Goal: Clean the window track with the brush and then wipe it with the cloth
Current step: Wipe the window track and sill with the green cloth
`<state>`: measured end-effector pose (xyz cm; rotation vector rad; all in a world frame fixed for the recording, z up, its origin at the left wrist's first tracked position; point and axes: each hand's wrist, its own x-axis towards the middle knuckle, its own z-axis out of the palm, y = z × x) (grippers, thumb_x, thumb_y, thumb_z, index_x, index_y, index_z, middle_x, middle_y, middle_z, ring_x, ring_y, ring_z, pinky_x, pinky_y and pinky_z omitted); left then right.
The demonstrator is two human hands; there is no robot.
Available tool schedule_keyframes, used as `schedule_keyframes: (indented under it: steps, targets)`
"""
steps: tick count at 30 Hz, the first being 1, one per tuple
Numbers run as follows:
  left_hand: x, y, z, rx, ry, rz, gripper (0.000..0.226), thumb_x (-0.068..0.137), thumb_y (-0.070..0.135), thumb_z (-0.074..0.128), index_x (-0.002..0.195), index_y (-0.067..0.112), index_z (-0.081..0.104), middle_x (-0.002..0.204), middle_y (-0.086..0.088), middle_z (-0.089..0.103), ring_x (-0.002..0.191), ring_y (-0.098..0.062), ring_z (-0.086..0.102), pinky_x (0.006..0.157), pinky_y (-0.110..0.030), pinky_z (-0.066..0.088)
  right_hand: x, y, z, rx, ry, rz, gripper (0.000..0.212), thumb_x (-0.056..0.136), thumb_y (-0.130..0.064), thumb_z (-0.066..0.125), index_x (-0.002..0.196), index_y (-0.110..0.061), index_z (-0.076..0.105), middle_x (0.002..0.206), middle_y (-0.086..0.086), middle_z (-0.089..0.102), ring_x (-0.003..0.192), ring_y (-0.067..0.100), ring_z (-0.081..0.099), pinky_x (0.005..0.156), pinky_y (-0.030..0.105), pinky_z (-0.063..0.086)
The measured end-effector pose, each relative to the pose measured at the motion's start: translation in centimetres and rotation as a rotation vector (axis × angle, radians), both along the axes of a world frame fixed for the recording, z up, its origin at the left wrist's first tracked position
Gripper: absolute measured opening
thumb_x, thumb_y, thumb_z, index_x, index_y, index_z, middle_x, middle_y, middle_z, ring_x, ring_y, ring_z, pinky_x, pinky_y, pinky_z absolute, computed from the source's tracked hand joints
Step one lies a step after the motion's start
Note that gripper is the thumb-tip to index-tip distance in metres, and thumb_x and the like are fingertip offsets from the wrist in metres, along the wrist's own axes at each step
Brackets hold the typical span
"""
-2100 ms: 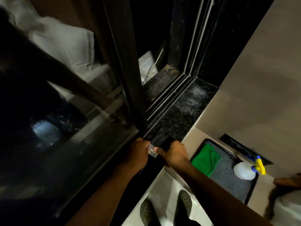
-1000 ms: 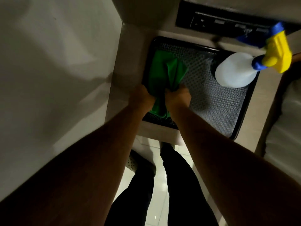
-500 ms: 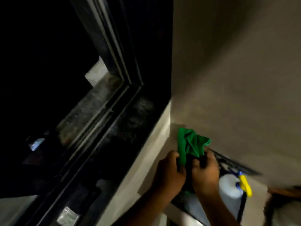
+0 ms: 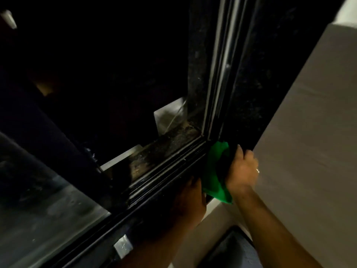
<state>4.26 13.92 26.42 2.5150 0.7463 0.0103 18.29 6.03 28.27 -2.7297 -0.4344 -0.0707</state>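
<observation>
At the far left a dark sliding window pane (image 4: 48, 200) fills the lower corner, its glass dim and smeared, with its upright frame bar (image 4: 63, 151) slanting down to the track. A small silvery tag or sticker (image 4: 123, 246) sits on the dark sill near the bottom edge. The window track (image 4: 164, 171) runs diagonally from the near left up toward the far right, showing several parallel dark rails with thin pale highlights, and beyond it lies a grimy outer ledge (image 4: 164, 149) with a pale block behind. The track ends in a corner where a vertical frame (image 4: 218, 74) with pale grooves rises to the top. The left hand (image 4: 190, 202) lies low on the dark sill just beside the track, in deep shadow; its fingertips reach the lower edge of the cloth, but whether they grip it cannot be told. The green cloth (image 4: 214, 171) is bunched at the far right end of the track, its upper tip pressed into the corner where the rails meet the vertical frame, and its lower part hangs over the near edge of the sill. The right hand (image 4: 241, 169) grips the cloth from the right, fingers curled around the fabric and thumb up against the dark side jamb; a ring (image 4: 257, 170) shows on one finger. To the right is a plain beige wall (image 4: 309, 132), and at the bottom right the dark corner of a tray (image 4: 231, 248) on a pale worktop (image 4: 204, 233).
</observation>
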Motion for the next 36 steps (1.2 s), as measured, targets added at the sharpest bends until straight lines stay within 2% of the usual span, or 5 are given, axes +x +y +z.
schedule_keyframes:
  steps: [4, 11, 20, 29, 36]
  targets:
    - [-3.8, 0.8, -2.7, 0.303, -0.007, -0.124, 0.067, 0.082, 0.043, 0.071, 0.133, 0.003, 0.055, 0.141, -0.021, 0.051, 0.132, -0.038, 0.046, 0.101, -0.05, 0.045, 2.1, 2.2, -2.0, -0.208, -0.031, 0.254, 0.077, 0.082, -0.028, 0.067, 0.148, -0.011, 0.029, 0.144, 0.015, 0.037, 0.126, 0.037, 0.037, 0.103, 0.046, 0.04]
    - [-5.9, 3.6, -5.2, 0.404, 0.052, -0.182, 0.079, 0.094, 0.061, 0.026, 0.146, 0.003, 0.035, 0.155, -0.017, 0.031, 0.144, -0.032, 0.027, 0.115, -0.053, 0.024, 1.8, 4.3, -6.1, -0.26, 0.114, 0.31, 0.065, 0.099, -0.048, 0.021, 0.153, -0.014, 0.01, 0.164, 0.009, -0.003, 0.148, 0.037, -0.003, 0.119, 0.049, -0.001]
    - [-9.5, 5.2, -4.8, 0.401, 0.088, -0.295, 0.084, 0.093, 0.066, 0.021, 0.151, 0.005, 0.023, 0.159, -0.013, 0.017, 0.147, -0.031, 0.014, 0.115, -0.039, 0.007, -0.2, -1.2, -5.8, -0.283, 0.018, 0.907, 0.067, 0.09, -0.053, 0.033, 0.151, -0.025, 0.027, 0.162, 0.004, 0.016, 0.149, 0.03, 0.013, 0.12, 0.051, 0.014]
    - [-10.5, 5.8, -4.5, 0.395, 0.1, -0.332, 0.082, 0.094, 0.064, 0.027, 0.152, 0.006, 0.021, 0.16, -0.013, 0.016, 0.149, -0.029, 0.011, 0.12, -0.044, 0.015, -1.4, 6.9, -5.9, -0.179, 0.221, -0.004, 0.069, 0.094, -0.047, 0.031, 0.153, -0.015, 0.013, 0.162, 0.017, 0.0, 0.148, 0.04, 0.0, 0.118, 0.056, 0.003]
    - [-10.7, 6.0, -4.3, 0.397, 0.099, -0.349, 0.077, 0.094, 0.058, 0.027, 0.15, 0.005, 0.026, 0.159, -0.015, 0.023, 0.148, -0.029, 0.016, 0.119, -0.047, 0.019, -4.5, 3.4, -6.5, -0.285, 0.066, 0.425, 0.072, 0.089, -0.057, 0.02, 0.152, -0.021, 0.016, 0.163, 0.012, 0.007, 0.148, 0.037, 0.007, 0.117, 0.053, 0.009]
